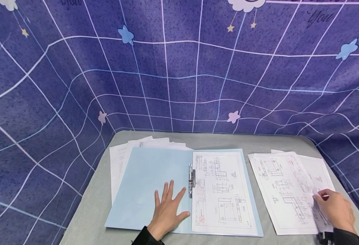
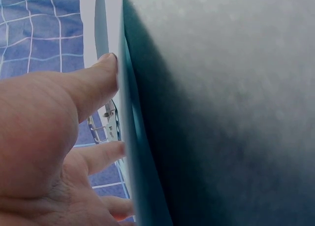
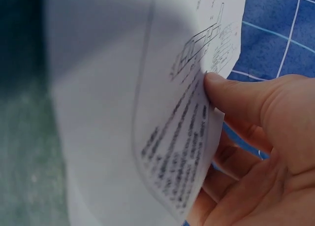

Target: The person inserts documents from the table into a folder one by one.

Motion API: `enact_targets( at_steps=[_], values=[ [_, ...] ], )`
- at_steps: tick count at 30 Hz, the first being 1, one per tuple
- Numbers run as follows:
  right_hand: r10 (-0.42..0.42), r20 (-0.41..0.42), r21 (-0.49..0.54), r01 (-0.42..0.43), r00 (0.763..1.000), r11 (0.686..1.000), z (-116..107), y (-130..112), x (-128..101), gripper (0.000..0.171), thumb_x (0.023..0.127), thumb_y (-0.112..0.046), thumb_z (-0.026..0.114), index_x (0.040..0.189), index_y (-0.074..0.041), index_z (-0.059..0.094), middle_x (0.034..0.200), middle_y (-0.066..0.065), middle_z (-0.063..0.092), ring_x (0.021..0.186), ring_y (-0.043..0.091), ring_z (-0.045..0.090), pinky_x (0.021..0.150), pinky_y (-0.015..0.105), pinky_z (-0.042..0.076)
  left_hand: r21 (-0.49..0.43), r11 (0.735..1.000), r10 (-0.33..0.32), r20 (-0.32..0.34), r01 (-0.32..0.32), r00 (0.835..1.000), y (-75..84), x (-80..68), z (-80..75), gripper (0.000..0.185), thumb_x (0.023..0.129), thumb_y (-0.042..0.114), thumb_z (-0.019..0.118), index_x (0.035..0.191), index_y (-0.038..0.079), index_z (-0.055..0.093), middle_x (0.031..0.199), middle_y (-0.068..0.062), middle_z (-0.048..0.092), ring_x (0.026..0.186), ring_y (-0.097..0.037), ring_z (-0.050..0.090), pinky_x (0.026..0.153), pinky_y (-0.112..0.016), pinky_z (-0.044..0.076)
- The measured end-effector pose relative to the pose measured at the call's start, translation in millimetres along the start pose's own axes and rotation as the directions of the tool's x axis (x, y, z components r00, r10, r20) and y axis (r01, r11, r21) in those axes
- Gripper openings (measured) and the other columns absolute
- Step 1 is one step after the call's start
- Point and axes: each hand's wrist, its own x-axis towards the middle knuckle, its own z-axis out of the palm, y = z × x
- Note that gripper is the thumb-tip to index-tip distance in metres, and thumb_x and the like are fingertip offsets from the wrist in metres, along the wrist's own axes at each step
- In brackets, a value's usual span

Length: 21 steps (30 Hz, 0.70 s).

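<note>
A light blue folder point(image 1: 146, 177) lies spread flat on the table, with a metal lever clip point(image 1: 191, 180) along its spine. On its right half is a sheet with technical drawings point(image 1: 210, 189). My left hand point(image 1: 166, 214) rests on the left cover, fingers spread, thumb beside the spine. To the right of the folder lies a small stack of loose drawing sheets point(image 1: 271, 200). My right hand point(image 1: 337, 208) pinches the right edge of a printed sheet there; the right wrist view shows that sheet point(image 3: 167, 103) bending, thumb on its face and the other fingers behind.
More printed papers point(image 1: 117, 163) stick out from under the folder's left and top edges. The grey table point(image 1: 87, 207) meets a purple-blue curtain point(image 1: 179, 85) with grid lines and stars at the back and sides.
</note>
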Motion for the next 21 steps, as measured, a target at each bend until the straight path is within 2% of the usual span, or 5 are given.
enact_targets(
  at_steps=[5,11,14,17,21],
  values=[
    [-0.081,-0.089,0.009,0.083,0.993,0.997,0.2,3.1,-1.9,0.028,0.095,-0.016,0.066,0.103,0.010,0.063,0.097,0.033,0.066,0.088,0.052,0.060,0.067,0.054,0.041,0.003,1.000,-0.002,0.002,0.002,1.000,-0.7,0.3,1.5,0.077,0.085,0.045,0.083,0.151,0.017,0.054,0.166,-0.028,0.019,0.154,-0.049,0.011,0.114,-0.077,0.001],
    [-0.192,-0.263,0.073,0.218,0.945,0.973,-7.6,5.5,-7.5,0.024,0.095,-0.014,0.068,0.099,0.010,0.067,0.087,0.029,0.070,0.092,0.055,0.059,0.081,0.061,0.032,-0.007,1.000,-0.003,0.002,0.003,1.000,-1.6,0.2,1.2,0.077,0.084,0.045,0.083,0.151,0.017,0.054,0.166,-0.028,0.019,0.154,-0.049,0.011,0.113,-0.078,0.001],
    [-0.147,-0.296,0.122,0.190,0.944,0.974,-17.1,4.0,-9.6,0.027,0.096,-0.021,0.070,0.101,0.006,0.069,0.070,-0.003,0.072,0.074,0.017,0.062,0.078,0.053,0.035,-0.006,1.000,-0.003,0.001,0.003,1.000,-2.0,0.1,1.3,0.077,0.084,0.045,0.083,0.151,0.017,0.054,0.166,-0.029,0.019,0.154,-0.049,0.012,0.113,-0.078,0.001],
    [-0.075,-0.338,0.188,0.145,0.938,0.971,-25.8,0.7,-11.8,0.027,0.095,-0.025,0.072,0.101,0.001,0.071,0.059,-0.039,0.050,0.065,-0.017,0.039,0.071,0.038,0.036,0.001,1.000,-0.003,0.001,0.003,1.000,-2.0,0.1,1.3,0.077,0.084,0.045,0.083,0.151,0.017,0.054,0.166,-0.029,0.019,0.154,-0.049,0.012,0.113,-0.078,0.002],
    [0.063,-0.351,0.397,0.088,0.934,0.914,-32.2,-6.6,-15.2,0.011,0.095,-0.023,0.072,0.085,-0.019,0.072,0.058,-0.045,0.043,0.057,-0.018,0.040,0.060,0.018,0.033,0.001,1.000,-0.003,0.002,0.003,1.000,-1.9,0.3,1.6,0.077,0.085,0.045,0.083,0.151,0.017,0.054,0.166,-0.029,0.019,0.154,-0.049,0.012,0.113,-0.078,0.002]
  ],
)
